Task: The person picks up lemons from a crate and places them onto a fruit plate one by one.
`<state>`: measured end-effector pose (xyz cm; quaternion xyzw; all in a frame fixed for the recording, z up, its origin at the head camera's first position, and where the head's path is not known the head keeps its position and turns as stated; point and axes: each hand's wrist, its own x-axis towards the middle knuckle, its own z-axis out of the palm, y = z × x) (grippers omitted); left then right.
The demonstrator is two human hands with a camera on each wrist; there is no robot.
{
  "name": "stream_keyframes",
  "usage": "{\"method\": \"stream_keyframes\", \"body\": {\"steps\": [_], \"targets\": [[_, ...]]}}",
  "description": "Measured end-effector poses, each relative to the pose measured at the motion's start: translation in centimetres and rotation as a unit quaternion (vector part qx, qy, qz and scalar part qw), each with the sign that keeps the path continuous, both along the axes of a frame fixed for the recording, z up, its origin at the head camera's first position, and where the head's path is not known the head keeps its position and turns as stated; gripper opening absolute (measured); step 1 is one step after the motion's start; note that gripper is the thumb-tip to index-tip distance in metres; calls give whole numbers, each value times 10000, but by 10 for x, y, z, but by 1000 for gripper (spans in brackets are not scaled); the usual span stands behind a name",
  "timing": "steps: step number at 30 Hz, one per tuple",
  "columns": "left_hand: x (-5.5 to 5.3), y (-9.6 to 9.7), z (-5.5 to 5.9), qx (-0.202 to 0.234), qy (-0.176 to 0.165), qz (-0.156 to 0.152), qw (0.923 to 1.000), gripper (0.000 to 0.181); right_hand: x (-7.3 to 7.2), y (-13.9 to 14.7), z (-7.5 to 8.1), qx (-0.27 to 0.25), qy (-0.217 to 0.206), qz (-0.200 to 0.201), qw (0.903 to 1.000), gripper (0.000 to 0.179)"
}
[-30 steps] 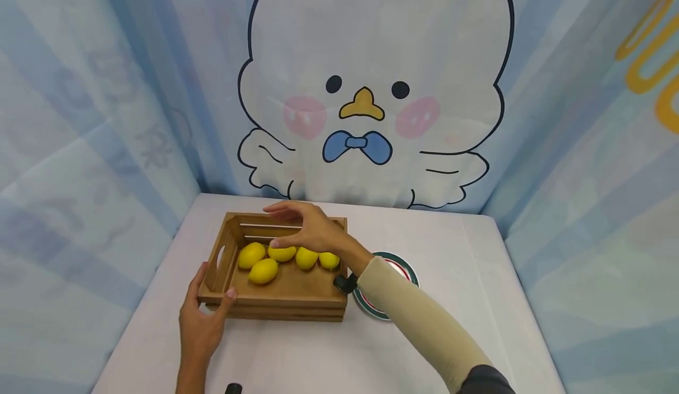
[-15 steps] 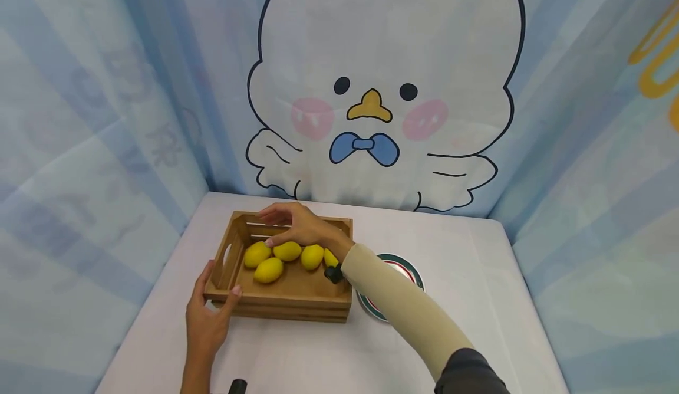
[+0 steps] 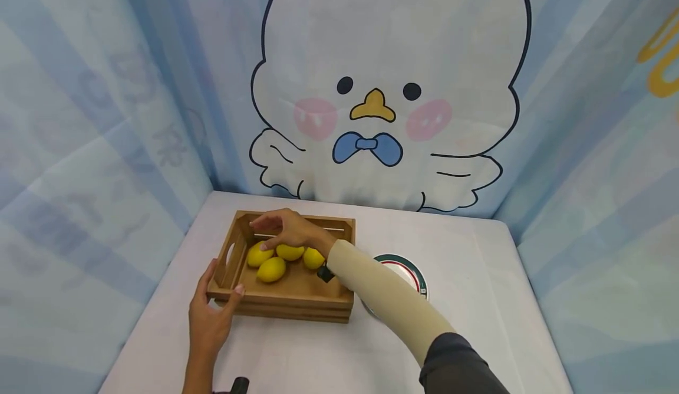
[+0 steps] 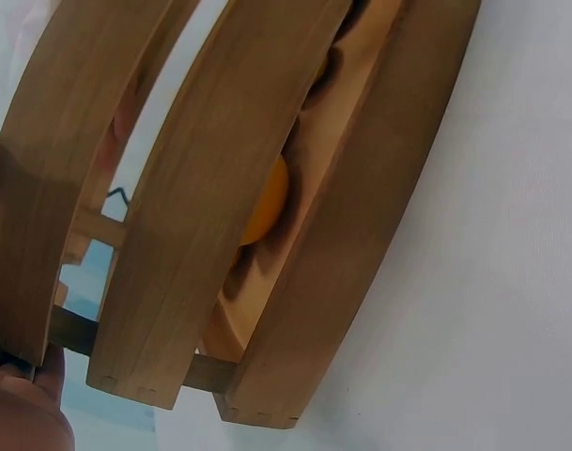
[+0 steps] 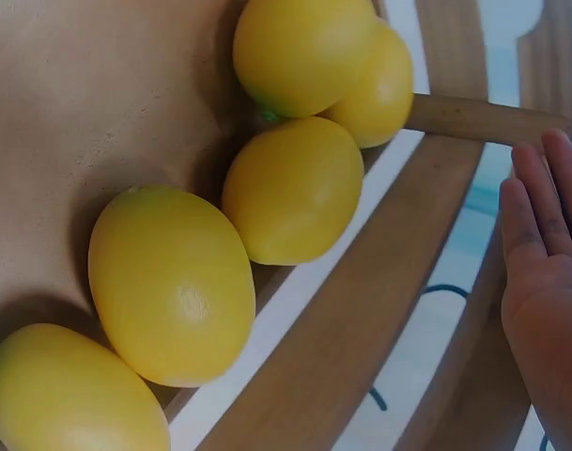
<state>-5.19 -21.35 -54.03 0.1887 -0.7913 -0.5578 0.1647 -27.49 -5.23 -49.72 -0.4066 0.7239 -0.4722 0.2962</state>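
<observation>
A slatted wooden crate [image 3: 289,307] stands on the table with several yellow lemons [image 3: 272,270] inside. At its front left corner my left hand [image 3: 210,318] grips the rim, thumb over the front edge and fingers along the side. My right hand [image 3: 290,230] reaches over the back left part of the crate, its thumb tip overlapping the leftmost lemon [image 3: 257,256] in the head view. Seen from the right wrist, the fingers [image 5: 548,221] are fairly straight and apart from the lemons, with nothing held. The right forearm hides the crate's right part.
To the right of the crate lies a round plate [image 3: 422,282] with a green rim and red ring, partly covered by the right sleeve [image 3: 389,294]. A white cloth [image 3: 467,299] covers the table. Printed curtains [image 3: 451,193] rise behind and on both sides.
My right hand has shifted left and slightly lower over the lemons. The left hand keeps its grip on the crate; the whole head view has drifted slightly.
</observation>
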Motion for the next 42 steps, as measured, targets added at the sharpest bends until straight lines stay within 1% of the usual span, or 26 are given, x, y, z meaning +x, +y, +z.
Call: {"method": "stream_keyframes", "body": {"steps": [5,10,13,19,22,26,29,32,38,40,42], "targets": [[-2,0,2,-24,-40,-1,10000,85,-4,-8,-4,253,188,52,9995,58],[-1,-1,1,-27,-120,56,9999,85,-1,-16,-9,440,416,168,9980,56],[-2,-1,0,-3,-151,61,9999,85,1,-18,-15,620,543,95,9966,56],[-2,0,-1,66,-26,-10,10000,84,3,-21,-26,948,586,-149,9937,55],[-1,-1,0,50,-14,11,10000,83,5,-24,-29,1009,696,-118,9924,53],[-1,0,0,-7,-134,72,9999,84,6,-27,-33,1118,977,-29,9889,53],[0,0,-1,-15,-200,84,9998,85,9,-27,-38,1212,1110,-141,9863,52],[1,-1,-2,-20,-155,69,9999,84,11,-27,-42,1274,1201,-333,9840,52],[-3,-2,-2,-32,4,87,10000,82,8,-28,-41,1421,1284,-599,9797,49],[-3,-2,-2,-38,-19,102,9999,82,8,-28,-40,1480,1271,-640,9787,49],[-3,-1,-2,-47,-79,119,9999,83,9,-29,-42,1541,1344,-660,9766,50]]}}
